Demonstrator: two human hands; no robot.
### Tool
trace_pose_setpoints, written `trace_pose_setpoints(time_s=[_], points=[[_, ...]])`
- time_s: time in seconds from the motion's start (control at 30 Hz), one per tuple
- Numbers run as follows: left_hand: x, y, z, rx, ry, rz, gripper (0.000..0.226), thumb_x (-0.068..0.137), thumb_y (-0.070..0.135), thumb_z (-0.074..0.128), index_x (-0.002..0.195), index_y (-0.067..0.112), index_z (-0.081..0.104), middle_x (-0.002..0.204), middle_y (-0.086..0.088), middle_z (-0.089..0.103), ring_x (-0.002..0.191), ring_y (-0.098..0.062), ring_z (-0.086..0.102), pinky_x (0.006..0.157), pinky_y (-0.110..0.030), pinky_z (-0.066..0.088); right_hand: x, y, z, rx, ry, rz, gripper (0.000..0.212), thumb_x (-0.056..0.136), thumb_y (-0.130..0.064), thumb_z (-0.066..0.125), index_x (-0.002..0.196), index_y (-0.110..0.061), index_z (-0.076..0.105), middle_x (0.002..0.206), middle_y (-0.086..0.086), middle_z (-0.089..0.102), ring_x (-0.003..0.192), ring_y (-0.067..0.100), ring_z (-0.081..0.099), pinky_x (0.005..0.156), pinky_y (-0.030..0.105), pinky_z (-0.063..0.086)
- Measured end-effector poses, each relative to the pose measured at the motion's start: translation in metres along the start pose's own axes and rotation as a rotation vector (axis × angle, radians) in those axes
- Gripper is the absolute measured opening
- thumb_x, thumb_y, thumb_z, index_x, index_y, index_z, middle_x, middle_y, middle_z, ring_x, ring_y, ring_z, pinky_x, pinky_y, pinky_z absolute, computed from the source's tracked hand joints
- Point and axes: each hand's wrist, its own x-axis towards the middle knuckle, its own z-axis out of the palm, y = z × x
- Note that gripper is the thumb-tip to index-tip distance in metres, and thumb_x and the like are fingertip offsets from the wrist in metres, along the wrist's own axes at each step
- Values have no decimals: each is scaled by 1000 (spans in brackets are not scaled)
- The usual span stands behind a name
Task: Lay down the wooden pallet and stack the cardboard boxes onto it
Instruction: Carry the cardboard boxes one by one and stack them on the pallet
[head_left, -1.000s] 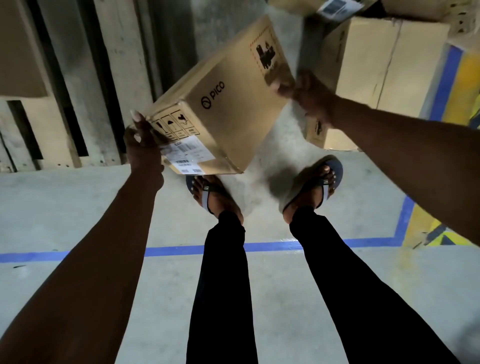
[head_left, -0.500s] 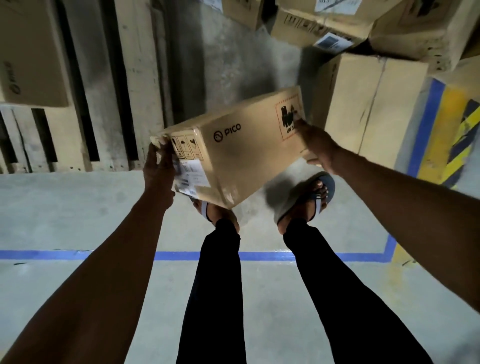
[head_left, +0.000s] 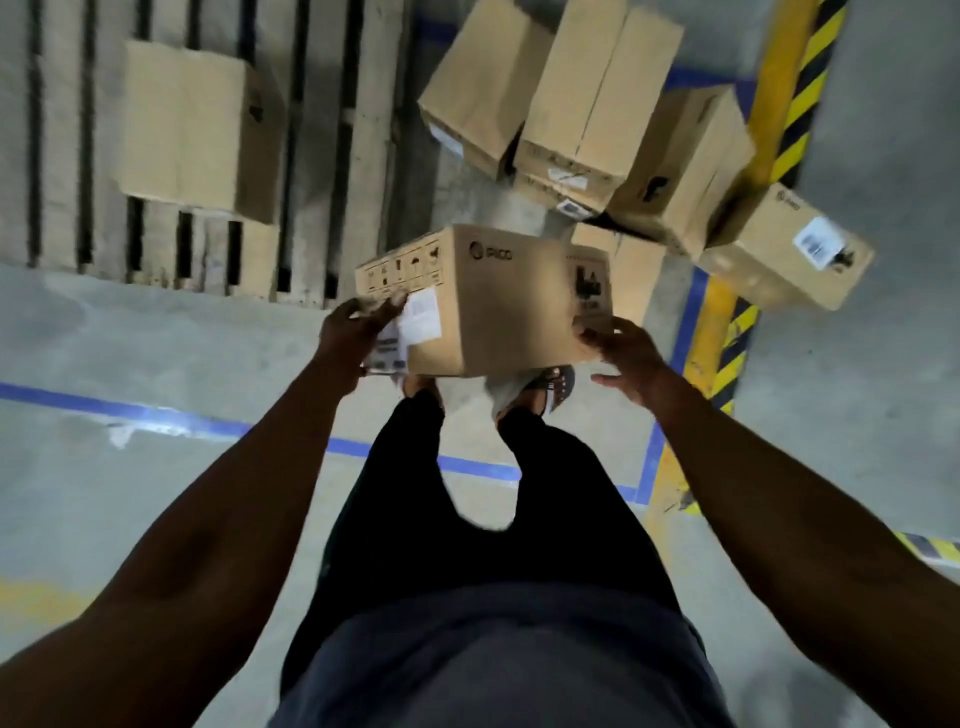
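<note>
The pallet (head_left: 322, 156) already lies flat on the floor (head_left: 156, 338), and one box (head_left: 202, 130) sits on it, so the step in hand is the stacking. A second box (head_left: 483, 301) is carried in the air, just off the pallet's near right corner and above the person's feet. The left hand (head_left: 358, 327) grips its left end, fingers curled over the label; the right hand (head_left: 623, 348) holds its right end, fingers bent round the lower edge with the thumb free. The rest of the boxes lie in a loose pile (head_left: 597, 119) on the floor to the right of the pallet.

Judging from this, the next move calls for swinging the carried box leftward over the pallet, then lowering it flat beside or against the box already there, square to the slats.
</note>
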Motion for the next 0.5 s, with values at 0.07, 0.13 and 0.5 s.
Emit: trace_pose_setpoints(time_s=[0.07, 0.13, 0.5], points=[[-55, 3, -10, -60, -16, 87, 46, 70, 57, 91, 95, 22, 72, 92, 4, 77, 75, -14, 73, 56, -26, 56, -41, -9, -13, -10, -35, -55, 53, 87, -19, 78, 137, -16, 60, 118, 8, 64, 99, 20, 57, 94, 52, 53], [-107, 10, -14, -137, -37, 160, 24, 87, 35, 83, 101, 17, 77, 90, 3, 81, 72, -11, 75, 51, -24, 55, -79, -22, -21, -14, -34, -85, 51, 88, -19, 76, 136, -15, 60, 127, 11, 65, 109, 24, 58, 94, 51, 52], [-222, -53, -64, -474, -81, 194, 23, 98, 43, 68, 99, 20, 68, 69, -6, 76, 55, -22, 71, 40, -28, 54, -191, -45, 24, 190, -88, -306, 14, 100, -15, 62, 110, -22, 68, 113, 9, 69, 106, 32, 60, 89, 57, 54]])
